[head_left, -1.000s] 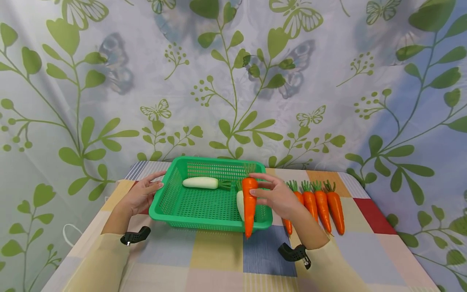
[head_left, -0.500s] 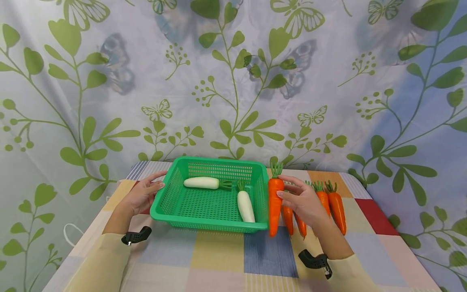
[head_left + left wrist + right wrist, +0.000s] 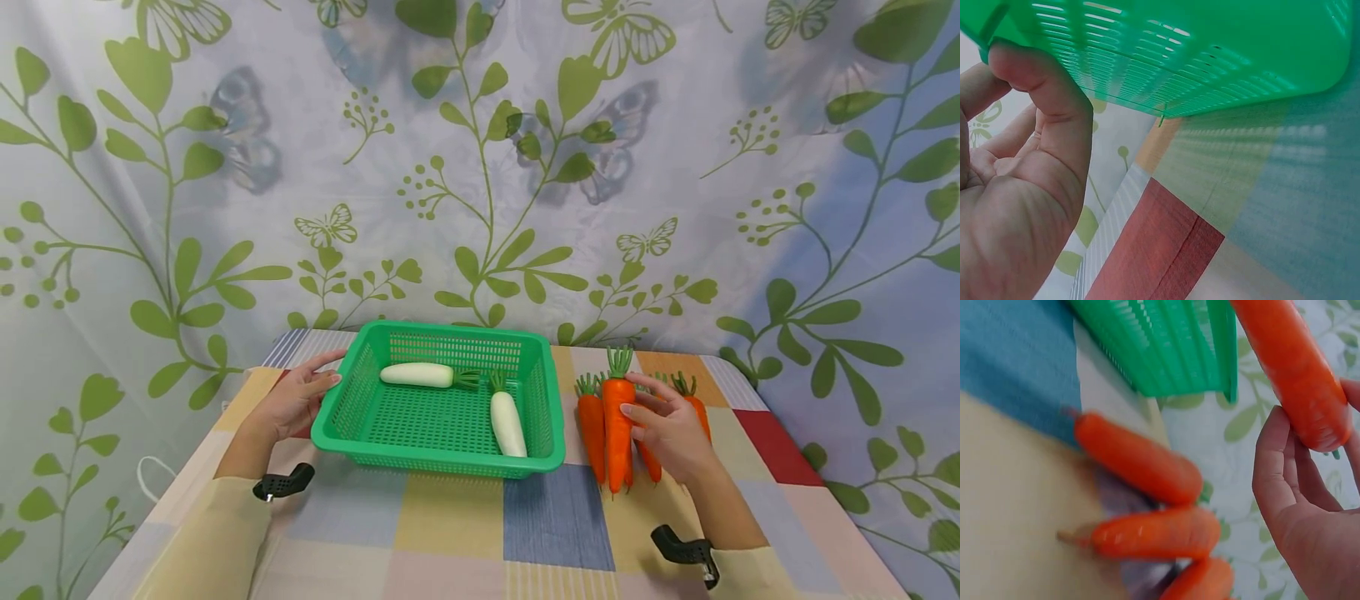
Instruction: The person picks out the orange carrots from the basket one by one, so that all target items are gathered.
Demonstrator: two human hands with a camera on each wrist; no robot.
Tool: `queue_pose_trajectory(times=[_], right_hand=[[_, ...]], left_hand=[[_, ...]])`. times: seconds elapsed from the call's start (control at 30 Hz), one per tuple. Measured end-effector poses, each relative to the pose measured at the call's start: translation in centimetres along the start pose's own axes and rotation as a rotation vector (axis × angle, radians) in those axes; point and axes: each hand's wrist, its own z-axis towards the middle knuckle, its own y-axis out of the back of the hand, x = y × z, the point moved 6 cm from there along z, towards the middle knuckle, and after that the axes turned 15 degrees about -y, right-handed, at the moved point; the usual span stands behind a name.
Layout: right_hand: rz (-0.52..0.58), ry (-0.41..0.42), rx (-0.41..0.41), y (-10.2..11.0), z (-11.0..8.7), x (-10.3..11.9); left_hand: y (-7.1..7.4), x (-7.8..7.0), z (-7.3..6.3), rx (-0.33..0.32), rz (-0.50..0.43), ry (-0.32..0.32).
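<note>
My right hand [image 3: 671, 429] holds a carrot [image 3: 618, 417] near its top, between thumb and fingers, tip pointing down. In the right wrist view this carrot [image 3: 1297, 372] hangs clear above the other carrots [image 3: 1138, 459]. From the head, it overlaps the row of carrots [image 3: 591, 425] on the table. A green plastic basket [image 3: 442, 458] stands to the left. Inside it, one white radish [image 3: 416, 374] lies crosswise at the back and another white radish [image 3: 507, 425] lies lengthwise at the right. My left hand [image 3: 294, 402] holds the basket's left rim, thumb [image 3: 1035, 69] right at the lip.
A patchwork-checked cloth [image 3: 450, 517] covers the table. Behind the table hangs a curtain [image 3: 375, 283] with leaves and butterflies. A white cord [image 3: 146, 475] loops beside the table's left edge.
My right hand has carried the carrot rightward, from over the basket's right side to over the row of carrots. The radish at the right is uncovered. My left hand stays at the rim.
</note>
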Motion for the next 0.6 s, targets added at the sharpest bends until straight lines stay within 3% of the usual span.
queue_pose_trajectory(times=[0.6], right_hand=[[0.039, 0.017, -0.17, 8.1, -2.3, -1.0]], left_hand=[[0.2, 0.3, 0.1, -0.009, 0.029, -0.005]])
